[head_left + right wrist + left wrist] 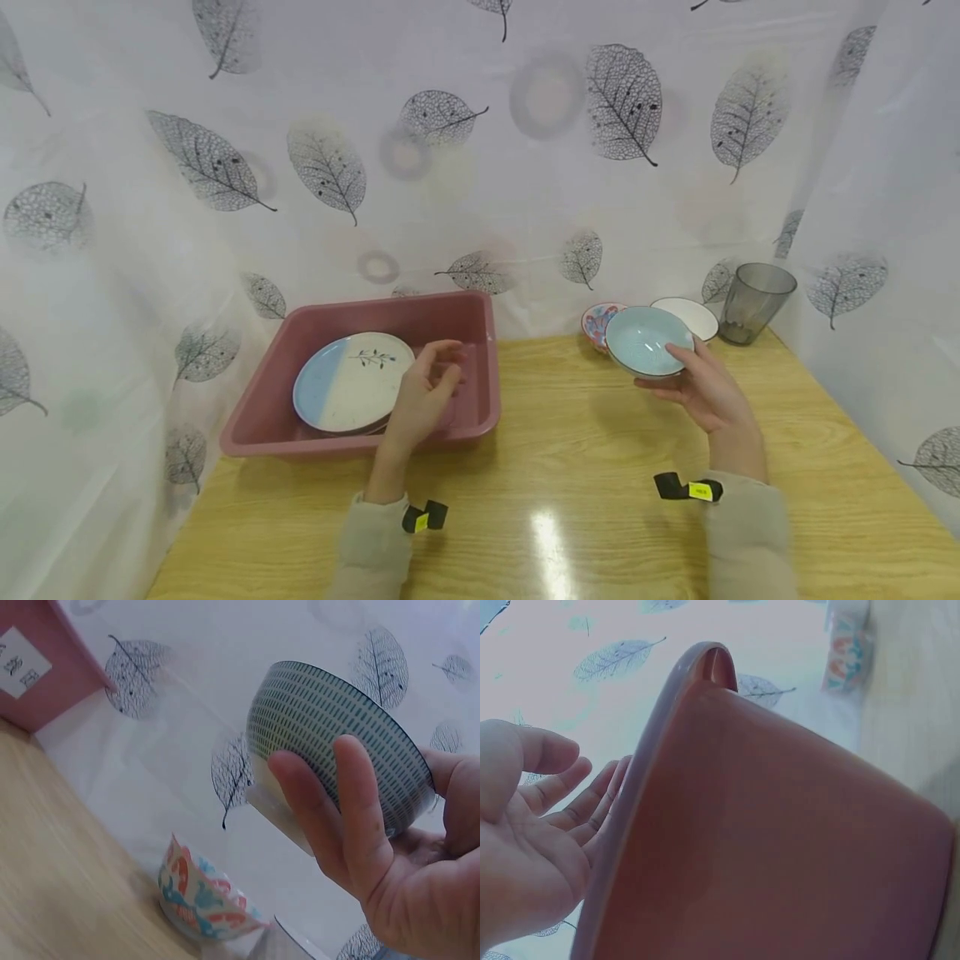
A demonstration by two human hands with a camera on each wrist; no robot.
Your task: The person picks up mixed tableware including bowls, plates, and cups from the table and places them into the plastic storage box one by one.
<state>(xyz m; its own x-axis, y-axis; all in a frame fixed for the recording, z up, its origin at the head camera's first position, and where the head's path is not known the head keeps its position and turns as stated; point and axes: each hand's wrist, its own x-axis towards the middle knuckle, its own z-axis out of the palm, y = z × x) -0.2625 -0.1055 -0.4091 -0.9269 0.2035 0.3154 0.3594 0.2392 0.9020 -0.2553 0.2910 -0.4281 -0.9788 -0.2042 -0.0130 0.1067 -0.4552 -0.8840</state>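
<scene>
In the head view my right hand (708, 387) holds a light blue bowl (645, 337) above the table, thumb at its rim. The right wrist view shows the bowl's outside (330, 727), patterned with short green dashes, and the fingers under it. My left hand (427, 392) hovers over the right part of a pink plastic basin (360, 450), fingers loosely bent with nothing in them. Inside the basin lies a round plate (356, 379), part blue and part cream with a leaf sprig; another plate's edge shows beneath it.
Behind the held bowl stand a red-and-blue patterned bowl (595, 321) and a white bowl (693, 315), both partly hidden. A grey translucent cup (753, 304) is at the back right corner of the wooden table (570, 467). A leaf-printed curtain (525, 208) hangs close behind and at the sides.
</scene>
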